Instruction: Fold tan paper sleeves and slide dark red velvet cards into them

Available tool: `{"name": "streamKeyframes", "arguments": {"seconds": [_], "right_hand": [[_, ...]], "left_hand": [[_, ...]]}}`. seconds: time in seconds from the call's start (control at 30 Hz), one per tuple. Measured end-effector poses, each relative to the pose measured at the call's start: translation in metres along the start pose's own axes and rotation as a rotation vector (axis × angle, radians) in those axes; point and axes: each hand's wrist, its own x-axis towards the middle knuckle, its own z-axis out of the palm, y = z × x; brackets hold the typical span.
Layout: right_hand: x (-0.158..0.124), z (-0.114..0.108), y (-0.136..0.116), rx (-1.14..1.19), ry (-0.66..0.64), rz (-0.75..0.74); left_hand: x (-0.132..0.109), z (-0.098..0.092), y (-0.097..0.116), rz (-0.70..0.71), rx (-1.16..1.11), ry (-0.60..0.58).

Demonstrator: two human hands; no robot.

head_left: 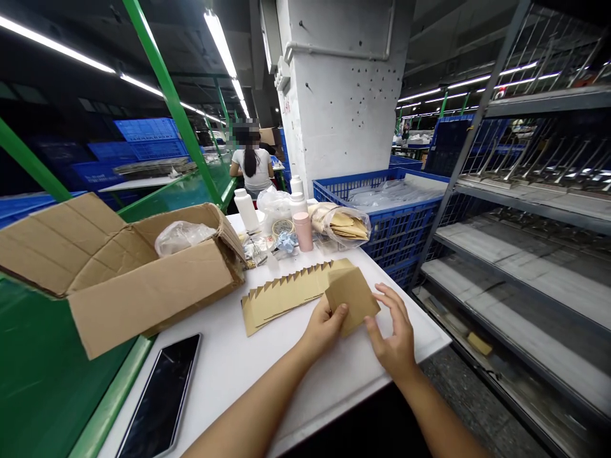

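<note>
Kraft-paper job on a white work surface (229, 372), shot from head height. A small square tan kraft paper envelope (352, 299) sits tilted in the air just above the surface, right in front of the person. The left hand (324, 326) pinches its lower left side, thumb on top, so that grip is closed on it. The right hand (394, 332) is half open with curved fingers right at the envelope's right edge, and I can't tell if it's actually holding on.

Just to the far left, a fanned row of tan kraft envelopes (281, 300) lies on the surface. Farther left sits an open brown cardboard box (143, 270) with its flaps out, and a black smartphone (160, 395) lies near the left edge. Along the far side are a white plastic bottle (247, 210), a pink cylindrical container (303, 231) and a clear bag of kraft envelopes (340, 224). No print is readable on any of it. The surface's right corner is just beside the right hand, with grey metal shelving (520, 280) off to the right.
</note>
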Motion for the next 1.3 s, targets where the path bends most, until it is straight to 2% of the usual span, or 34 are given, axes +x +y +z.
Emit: {"name": "streamKeyframes", "arguments": {"seconds": [0.07, 0.2, 0.27, 0.4, 0.53, 0.63, 0.73, 0.87, 1.03, 1.3], "right_hand": [[0.002, -0.002, 0.008, 0.055, 0.036, 0.13], [0.0, -0.001, 0.022, 0.246, -0.066, 0.299], [-0.002, 0.001, 0.025, 0.312, -0.066, 0.377], [-0.006, 0.004, 0.027, 0.342, 0.041, 0.535], [-0.009, 0.006, 0.027, 0.466, 0.071, 0.621], [-0.01, 0.006, 0.024, 0.495, 0.053, 0.617], [-0.01, 0.005, 0.018, 0.456, 0.039, 0.537], [-0.011, 0.006, 0.013, 0.384, -0.068, 0.457], [-0.015, 0.011, 0.017, 0.319, -0.133, 0.461], [-0.014, 0.01, 0.014, 0.303, -0.176, 0.443]], "left_hand": [[0.0, 0.0, 0.0, 0.064, 0.064, -0.057], [0.0, -0.001, 0.005, 0.239, 0.159, -0.169], [-0.001, -0.001, 0.007, 0.27, 0.198, -0.193], [-0.003, 0.001, 0.004, 0.178, 0.156, -0.171], [-0.003, 0.003, -0.005, 0.076, -0.006, -0.111], [0.0, 0.004, -0.009, 0.065, -0.086, -0.085], [0.0, 0.007, -0.006, 0.049, -0.14, -0.075], [-0.005, 0.019, 0.0, 0.055, -0.229, -0.065], [-0.012, 0.031, -0.001, 0.097, -0.144, 0.003], [-0.014, 0.034, -0.005, 0.116, -0.096, 0.025]]}}
